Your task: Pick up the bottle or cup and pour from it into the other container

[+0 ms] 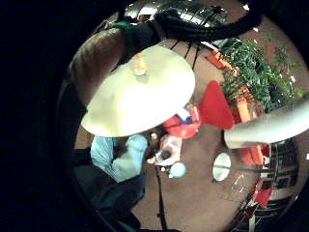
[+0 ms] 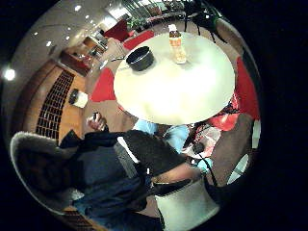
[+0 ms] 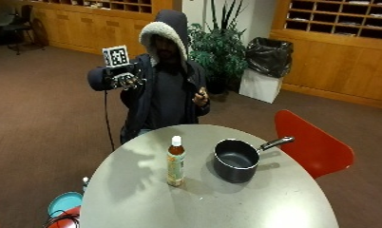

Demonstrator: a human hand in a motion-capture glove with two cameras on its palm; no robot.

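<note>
A bottle (image 3: 175, 161) of amber drink with a white cap stands upright near the middle of the round pale table (image 3: 147, 199). Right beside it sits a black saucepan (image 3: 236, 161), its handle pointing toward the red chair. My gloved right hand (image 3: 124, 77) is raised at shoulder height, well behind and above the table, with its fingers relaxed and nothing in it. The person's bare hand (image 3: 200, 97) is held at the chest. From the palm views the table (image 2: 183, 91) looks far below, with the bottle (image 2: 176, 44) and saucepan (image 2: 140, 57) on it; the bottle (image 1: 139, 65) shows in the little finger side view too.
A red chair (image 3: 308, 147) stands at the table's right side. Behind the person are a potted plant (image 3: 219, 47) and a bin with a black bag (image 3: 265, 66). A teal round object (image 3: 64, 204) lies on the floor by the table's left edge.
</note>
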